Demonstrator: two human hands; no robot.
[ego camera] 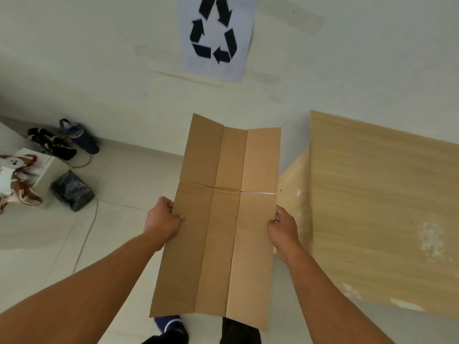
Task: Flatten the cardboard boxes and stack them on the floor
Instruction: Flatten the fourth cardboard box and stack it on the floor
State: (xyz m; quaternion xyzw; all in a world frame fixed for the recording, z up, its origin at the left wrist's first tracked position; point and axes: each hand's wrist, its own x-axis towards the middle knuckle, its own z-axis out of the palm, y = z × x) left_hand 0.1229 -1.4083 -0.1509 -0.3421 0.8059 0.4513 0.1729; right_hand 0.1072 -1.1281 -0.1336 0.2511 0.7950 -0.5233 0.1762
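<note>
A flattened brown cardboard box (221,232) hangs in the air in front of me, its flaps spread out flat and its creases running lengthwise. My left hand (162,220) grips its left edge near the middle, thumb on top. My right hand (283,227) pinches the right edge at about the same height. The box hides the floor beneath it.
A wooden table (377,207) stands at the right against the wall. A recycling sign (216,36) hangs on the wall. At the left lie shoes (67,140), a black bag (72,191), a white box with a patterned bag (17,177) and a cable. My feet show below.
</note>
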